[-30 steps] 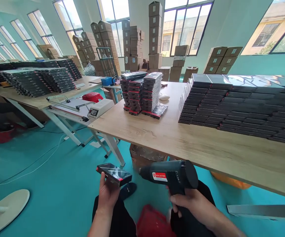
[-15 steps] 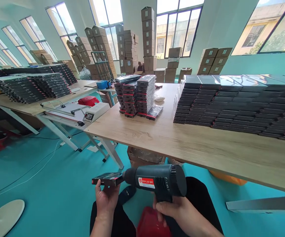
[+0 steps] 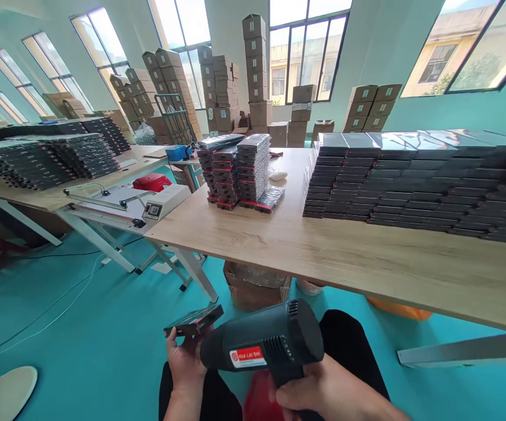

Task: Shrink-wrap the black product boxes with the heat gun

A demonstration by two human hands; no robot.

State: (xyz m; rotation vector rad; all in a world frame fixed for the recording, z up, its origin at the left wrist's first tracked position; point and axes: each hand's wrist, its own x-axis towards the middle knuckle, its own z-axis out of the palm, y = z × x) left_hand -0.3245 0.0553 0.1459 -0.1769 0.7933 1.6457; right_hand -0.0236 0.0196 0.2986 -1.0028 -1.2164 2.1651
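My left hand (image 3: 185, 362) grips a flat black box (image 3: 193, 321) from below, holding it out over the floor in front of the table. My right hand (image 3: 307, 386) is wrapped round the handle of a dark heat gun (image 3: 261, 339) with a red and white label. Its nozzle points left, beside my left hand and just under the box's right end. On the wooden table (image 3: 253, 237) stand short stacks of wrapped black boxes (image 3: 239, 169), and to their right a long, wide stack of similar boxes (image 3: 410, 181).
A sealing machine (image 3: 165, 202) and a red object (image 3: 151, 182) are left of the table. More black boxes (image 3: 46, 158) cover the far-left table. An open carton (image 3: 253, 286) stands under the front table edge. Cardboard boxes (image 3: 257, 61) line the wall.
The heat gun has moved left and down, with its nozzle now lower than the box. The box has tilted, its right end higher. The view has shifted slightly.
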